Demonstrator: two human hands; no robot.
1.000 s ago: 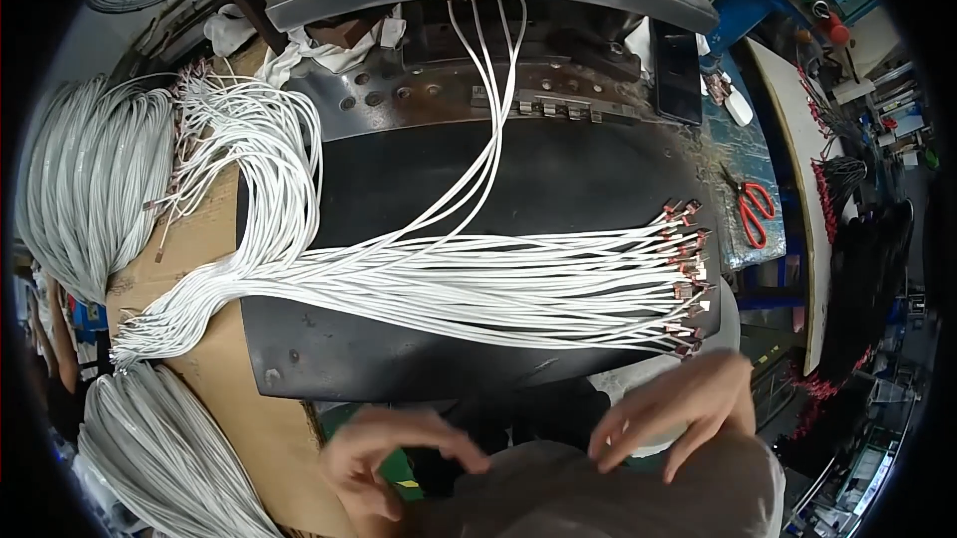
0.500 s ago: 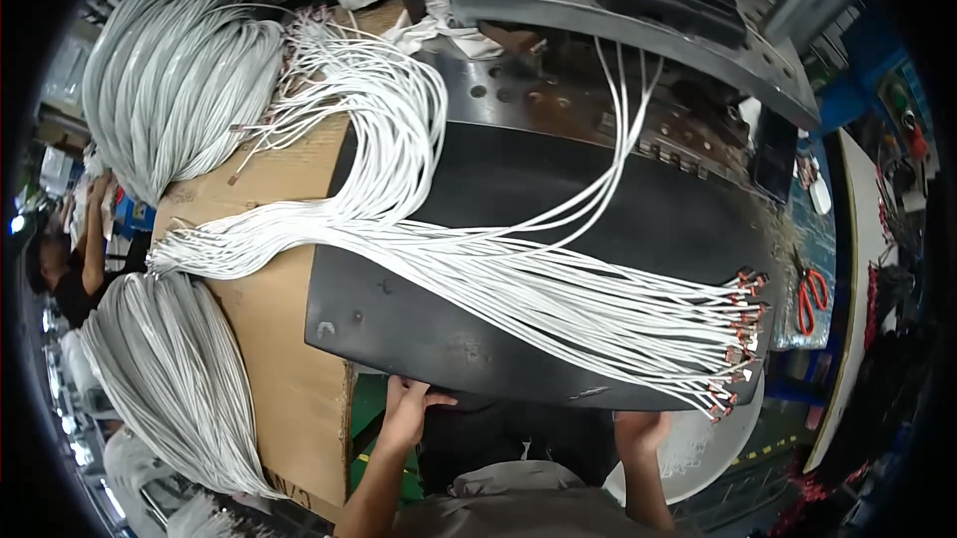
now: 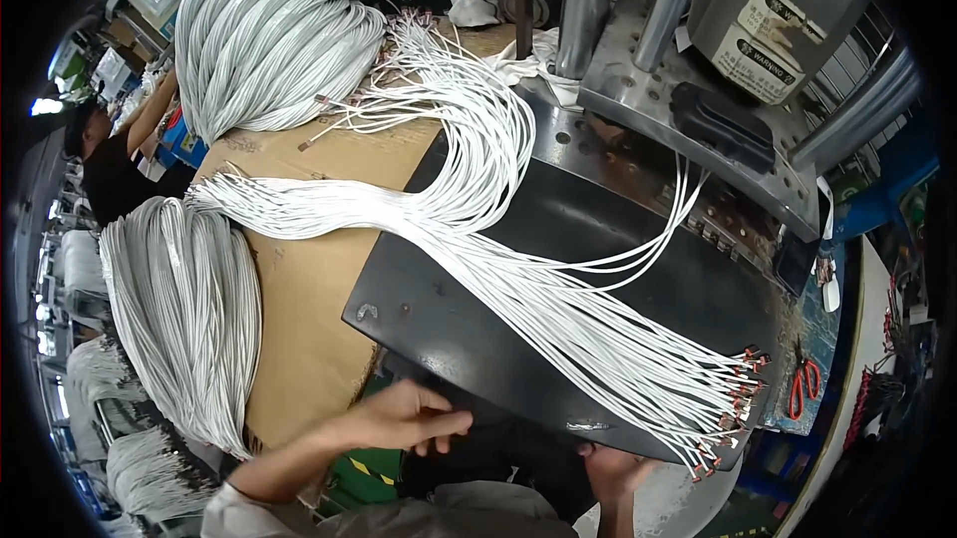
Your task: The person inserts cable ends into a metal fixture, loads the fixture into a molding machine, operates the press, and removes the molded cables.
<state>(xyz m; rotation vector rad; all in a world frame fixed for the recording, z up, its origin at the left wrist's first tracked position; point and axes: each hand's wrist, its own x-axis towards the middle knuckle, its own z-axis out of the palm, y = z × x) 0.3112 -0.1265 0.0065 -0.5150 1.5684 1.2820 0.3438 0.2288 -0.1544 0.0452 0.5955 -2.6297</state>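
White cables (image 3: 558, 299) with small orange-brown tips fan out across a black board (image 3: 429, 314) toward its right end. My left hand (image 3: 409, 420) hovers just off the board's front edge, fingers loosely bent and apart, with nothing in it. At the front edge farther right is my right hand (image 3: 613, 473), close under the cable tips. Its fingers partly disappear at the board's edge, so I cannot tell whether it grips there. A few cables loop away from the rest and run up into the metal machine (image 3: 638, 84).
Two thick grey cable coils, an upper one (image 3: 269, 39) and a lower one (image 3: 184, 309), flank the cardboard (image 3: 309, 299) at left. Red-handled cutters (image 3: 803, 388) lie at right. Below the board's right end sits a pale round surface (image 3: 683, 503). Another person (image 3: 125, 154) works at far left.
My left hand has come away from beneath the board's edge and lifted into view. My right hand has stayed by the edge. The view has shifted and turned; the cables look unmoved.
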